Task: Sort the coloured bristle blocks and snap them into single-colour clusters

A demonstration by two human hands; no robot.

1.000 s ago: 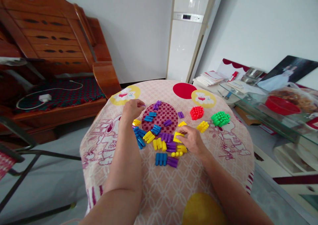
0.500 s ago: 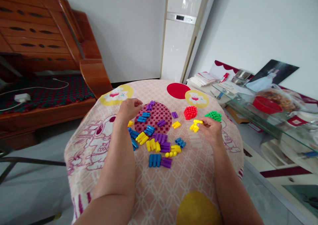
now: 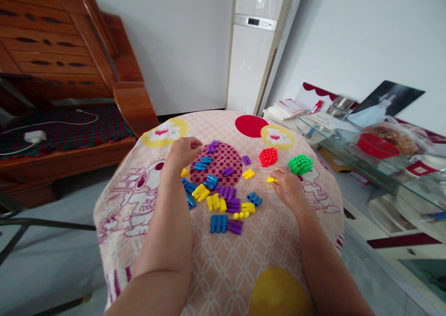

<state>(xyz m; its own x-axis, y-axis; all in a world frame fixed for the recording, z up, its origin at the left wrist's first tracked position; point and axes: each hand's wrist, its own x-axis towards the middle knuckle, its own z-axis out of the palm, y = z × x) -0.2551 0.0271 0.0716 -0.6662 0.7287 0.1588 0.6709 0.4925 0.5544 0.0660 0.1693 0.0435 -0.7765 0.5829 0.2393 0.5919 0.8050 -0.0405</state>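
Note:
At the right of the table my right hand (image 3: pixel 288 186) is closed on yellow plastic building blocks (image 3: pixel 272 180), which its fingers partly cover. Close beyond it lie a red block cluster (image 3: pixel 268 157) and a green block cluster (image 3: pixel 300 164). Over the left side of the cloth is my left hand (image 3: pixel 184 152), holding nothing visible, fingers loosely bent and apart. Purple blocks (image 3: pixel 212 146) and blue blocks (image 3: pixel 202 163) lie nearest to it. Loose yellow blocks (image 3: pixel 216 202), purple blocks (image 3: pixel 232 205) and blue blocks (image 3: pixel 219 223) are scattered across the middle.
A patterned cloth (image 3: pixel 223 269) covers the round table. To the right stands a glass-topped cabinet (image 3: pixel 351 153) with a red bowl (image 3: pixel 378 144), papers (image 3: pixel 285 110) and a photo (image 3: pixel 385 104). A wooden bench (image 3: pixel 69 144) is at the left, a white tall air conditioner (image 3: pixel 249 60) behind.
My right hand has turned and lowered toward the cloth with the yellow blocks, which its fingers now cover more. More of the green cluster shows. The left hand has hardly moved.

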